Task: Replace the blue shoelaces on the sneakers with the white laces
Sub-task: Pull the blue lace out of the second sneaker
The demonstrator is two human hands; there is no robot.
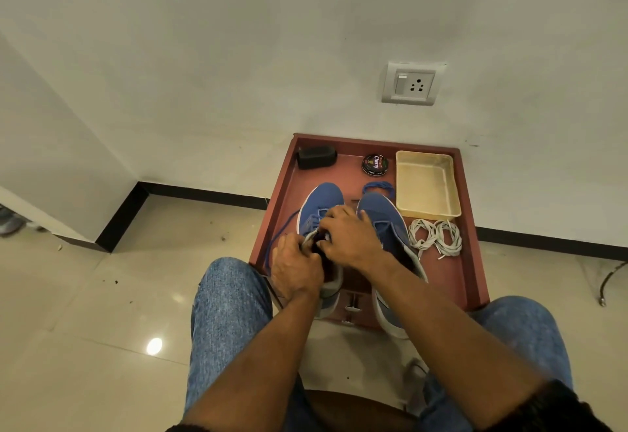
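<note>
Hands meet over the left sneaker [319, 207] on the red-brown tabletop [472, 261]: the left hand [295, 270] has its grip closed on the shoe's tongue, while the right hand [350, 236] pinches at the eyelets, though whether it grasps the blue lace [277, 239] trailing off to the left I cannot tell. Right sneaker [387, 224] stands just beside it, a coiled blue lace [378, 188] lies beyond its toe, and two white laces [435, 238] lie coiled to its right, near the cream tray [426, 216]

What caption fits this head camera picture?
Both hands unthread a blue lace from the left sneaker.

White walls [204, 57], glossy beige tiles [102, 312]
</note>
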